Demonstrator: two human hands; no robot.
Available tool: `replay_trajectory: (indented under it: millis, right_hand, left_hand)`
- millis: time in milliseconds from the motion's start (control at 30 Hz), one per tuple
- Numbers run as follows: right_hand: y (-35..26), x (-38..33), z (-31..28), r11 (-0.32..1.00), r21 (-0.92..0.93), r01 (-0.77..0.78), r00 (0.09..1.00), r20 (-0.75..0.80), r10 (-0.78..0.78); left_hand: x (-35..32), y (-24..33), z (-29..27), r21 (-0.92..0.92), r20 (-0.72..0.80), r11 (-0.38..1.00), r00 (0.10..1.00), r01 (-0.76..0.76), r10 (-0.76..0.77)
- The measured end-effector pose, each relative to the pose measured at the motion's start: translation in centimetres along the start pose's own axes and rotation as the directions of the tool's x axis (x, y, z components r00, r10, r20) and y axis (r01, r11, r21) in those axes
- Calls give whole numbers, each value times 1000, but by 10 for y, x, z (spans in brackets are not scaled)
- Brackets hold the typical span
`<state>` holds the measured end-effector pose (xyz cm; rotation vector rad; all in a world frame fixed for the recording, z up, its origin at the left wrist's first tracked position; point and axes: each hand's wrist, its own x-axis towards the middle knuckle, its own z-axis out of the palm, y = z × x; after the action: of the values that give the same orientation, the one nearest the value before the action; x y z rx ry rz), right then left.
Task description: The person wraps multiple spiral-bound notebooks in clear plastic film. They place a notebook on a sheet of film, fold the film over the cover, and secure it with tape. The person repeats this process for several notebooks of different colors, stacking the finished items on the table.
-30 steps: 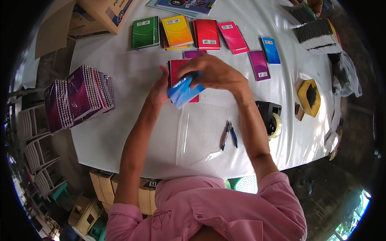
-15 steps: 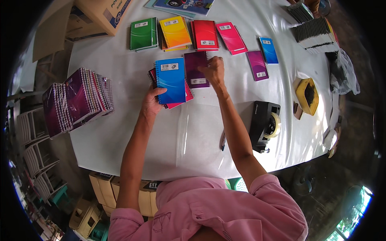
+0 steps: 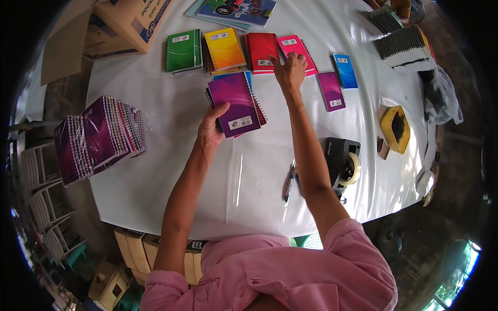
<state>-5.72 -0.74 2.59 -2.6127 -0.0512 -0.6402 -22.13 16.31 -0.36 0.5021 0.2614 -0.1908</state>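
Left hand (image 3: 210, 129) grips a small stack of spiral-bound notebooks with glossy card covers, a purple-covered notebook (image 3: 233, 103) uppermost, held above the pale, sheet-covered table (image 3: 135, 186). Thumb lies on the purple cover near its left edge; remaining fingers hidden beneath. A blue edge (image 3: 248, 79) shows at the top, a red edge (image 3: 261, 115) at the right; layers slightly fanned, not squared.

Right hand (image 3: 289, 72) hangs over the neighbouring borders of a red spiral notebook pile (image 3: 259, 46) and a bright pink spiral notebook (image 3: 298, 45). Thumb and fingers stand apart, nothing visible between them; contact with a cover cannot be told.

Handling, judged by eye: each notebook likely light, fairly stiff, not fragile. Glossy covers probably slide on one another, so a stack wants pinching across its full thickness, thumb above, fingers below, along a long side. Wire coils could snag a neighbour's coil; plain edges look the safer hold.

Around: green spiral notebooks (image 3: 184, 54) and yellow spiral notebooks (image 3: 225, 51) left of the red; a narrow purple notebook (image 3: 330, 90) and small blue notebook (image 3: 346, 72) to the right. Film-wrapped purple bundle (image 3: 111, 129) at far left. Black tape dispenser (image 3: 337, 150) just beside the right forearm (image 3: 307, 145), which partly hides blue-handled pliers (image 3: 289, 184). Red and pink lie close together, leaving little finger room between.
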Motion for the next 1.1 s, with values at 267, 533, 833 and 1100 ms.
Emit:
replay_trajectory:
  millis: [267,533,833,1100]
  right_hand:
    - [-8,70,-44,807,556,201,898,225,-379]
    - [-141,84,-88,559,789,256,-193,608,-770]
    - [-137,34,-51,608,794,16,-317,581,-750]
    - [-125,-53,-80,617,759,209,63,619,-783]
  left_hand:
    - [-5,21,8,11,-160,1000,987,-17,18]
    - [-18,22,21,5,-43,997,996,75,-75]
    - [-74,-5,-11,-150,-112,969,970,199,-216]
    - [-106,-1,-6,-260,-2,961,995,94,-98]
